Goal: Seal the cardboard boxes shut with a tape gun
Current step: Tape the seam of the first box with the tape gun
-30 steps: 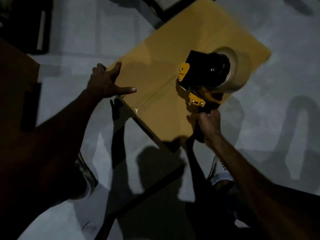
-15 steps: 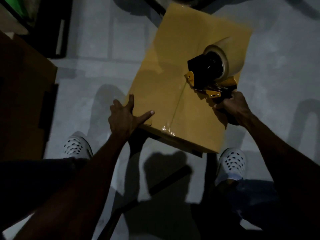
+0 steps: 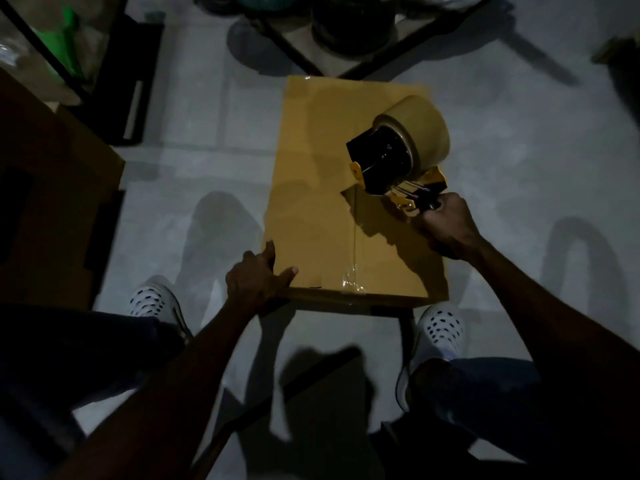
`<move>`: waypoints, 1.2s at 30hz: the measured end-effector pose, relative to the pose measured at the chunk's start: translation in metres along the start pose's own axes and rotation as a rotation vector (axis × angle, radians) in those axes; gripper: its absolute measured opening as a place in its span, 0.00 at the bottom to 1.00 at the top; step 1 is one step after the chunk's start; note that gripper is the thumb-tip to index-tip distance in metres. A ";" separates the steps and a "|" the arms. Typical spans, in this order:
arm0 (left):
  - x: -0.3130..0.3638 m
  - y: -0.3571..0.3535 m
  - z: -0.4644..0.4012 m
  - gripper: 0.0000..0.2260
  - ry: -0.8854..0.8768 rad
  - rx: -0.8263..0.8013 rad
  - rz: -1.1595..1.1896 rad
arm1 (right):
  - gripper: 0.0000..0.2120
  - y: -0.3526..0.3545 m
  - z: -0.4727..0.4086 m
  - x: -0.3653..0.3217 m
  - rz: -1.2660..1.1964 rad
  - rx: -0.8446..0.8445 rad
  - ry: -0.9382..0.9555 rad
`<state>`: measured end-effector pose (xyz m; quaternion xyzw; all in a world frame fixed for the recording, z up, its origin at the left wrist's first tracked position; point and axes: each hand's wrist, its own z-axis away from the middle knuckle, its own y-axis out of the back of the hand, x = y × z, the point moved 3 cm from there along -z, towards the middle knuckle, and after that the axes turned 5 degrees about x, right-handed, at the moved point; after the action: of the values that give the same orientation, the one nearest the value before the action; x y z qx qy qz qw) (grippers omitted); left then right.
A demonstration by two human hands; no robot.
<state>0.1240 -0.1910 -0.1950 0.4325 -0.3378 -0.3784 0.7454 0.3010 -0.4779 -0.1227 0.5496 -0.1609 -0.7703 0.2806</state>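
on the box [image 3: 311,188], tape gun [image 3: 391,161] nose pointing left, right hand [image 3: 446,226] gripping handle

White perforated shoes [image 3: 440,327], grey tiled floor [image 3: 194,174], black metal frame [image 3: 332,60], green bag [image 3: 65,46]

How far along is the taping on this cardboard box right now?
Done: clear tape runs from the cardboard box's near edge about halfway up the seam. In hand: the right hand grips the tape gun mid-box, while the left hand holds the near corner. Left: the far half of the seam looks untaped.
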 end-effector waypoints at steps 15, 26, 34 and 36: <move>0.045 0.137 0.029 0.18 -0.055 -0.376 0.969 | 0.04 0.020 0.082 -0.043 -0.105 -0.236 -0.075; 0.080 0.142 0.021 0.16 -0.013 -0.542 1.390 | 0.11 0.004 0.097 -0.050 -0.302 -0.450 -0.119; 0.091 0.144 0.025 0.15 -0.055 -0.601 1.423 | 0.10 0.001 0.096 -0.038 -0.315 -0.458 -0.163; 0.091 0.143 0.025 0.16 -0.061 -0.597 1.403 | 0.09 0.002 0.095 -0.036 -0.313 -0.447 -0.172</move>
<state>0.1860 -0.2304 -0.0403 -0.1140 -0.4373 0.0966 0.8868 0.2211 -0.4626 -0.0616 0.4249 0.0767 -0.8643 0.2579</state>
